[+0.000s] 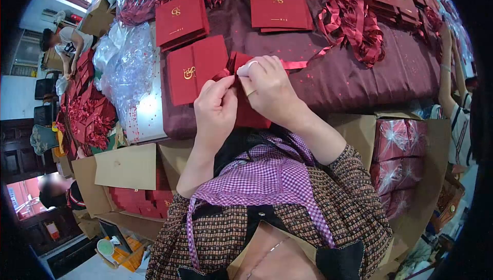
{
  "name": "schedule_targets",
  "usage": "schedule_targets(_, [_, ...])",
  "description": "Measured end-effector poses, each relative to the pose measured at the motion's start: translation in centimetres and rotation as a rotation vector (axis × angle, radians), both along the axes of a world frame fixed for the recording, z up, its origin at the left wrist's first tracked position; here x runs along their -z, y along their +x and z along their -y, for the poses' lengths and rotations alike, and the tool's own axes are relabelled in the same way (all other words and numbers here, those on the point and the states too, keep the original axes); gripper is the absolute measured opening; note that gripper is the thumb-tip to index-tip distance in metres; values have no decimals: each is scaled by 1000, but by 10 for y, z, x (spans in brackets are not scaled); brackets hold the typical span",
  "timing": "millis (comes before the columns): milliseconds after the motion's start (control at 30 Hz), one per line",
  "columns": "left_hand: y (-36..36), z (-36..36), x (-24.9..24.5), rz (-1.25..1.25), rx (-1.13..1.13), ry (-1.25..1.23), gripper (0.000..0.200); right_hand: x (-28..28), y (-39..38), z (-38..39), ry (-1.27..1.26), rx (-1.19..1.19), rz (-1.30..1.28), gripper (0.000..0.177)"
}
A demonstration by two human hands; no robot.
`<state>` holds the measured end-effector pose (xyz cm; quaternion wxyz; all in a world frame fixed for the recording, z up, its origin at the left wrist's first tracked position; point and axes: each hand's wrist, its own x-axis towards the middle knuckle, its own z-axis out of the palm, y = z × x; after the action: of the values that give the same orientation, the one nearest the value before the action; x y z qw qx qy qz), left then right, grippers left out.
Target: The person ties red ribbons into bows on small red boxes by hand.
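Observation:
My left hand [215, 106] is closed, its thumb and fingers pinching a dark red ribbon at the edge of a red bag [251, 117]. Close beside it, my right hand [269, 86] is closed too, fingers curled at the top of the same bag, with white wrapping on a fingertip and a tan band on another finger. A red ribbon [295, 65] runs rightward from under my right hand. Behind my left hand lies a flat red bag [197, 69] with a gold logo. My fingers hide part of the ribbon.
Red bags [181, 18] and another stack [280, 8] lie farther back, beside a ribbon heap [354, 28]. Clear plastic [126, 64] is at left. Open cartons [126, 167] flank my body, the right one holding wrapped red packs [398, 151]. Other people are at left and right.

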<state>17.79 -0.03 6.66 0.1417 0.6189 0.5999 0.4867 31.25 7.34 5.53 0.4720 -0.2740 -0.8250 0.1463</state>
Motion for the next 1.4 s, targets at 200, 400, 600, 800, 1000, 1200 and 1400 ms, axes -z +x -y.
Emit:
schedule_targets(200, [-10,3,-3,279,22,-167,15,-4,18,-7,-532,-219,-169,17])
schedule_targets(400, [-17,-5,-3,228,113,-219,21,11,20,-9,-502,-253,-214,16])
schedule_targets(600, [-23,-10,11,282,207,-239,22,11,21,-6,-474,-286,-228,15])
schedule_targets(800, [-15,-15,5,108,209,-158,10,-14,33,-13,-281,-356,-10,22])
schedule_targets(1000, [-7,-16,-5,-1,241,-126,6,-30,34,-30,-33,-315,177,23])
schedule_targets(1200, [-35,-12,7,492,76,-277,11,-27,48,-39,-168,-535,188,17])
schedule_targets(1400, [-75,-25,6,699,-33,-113,12,-27,50,-40,-148,-416,162,13])
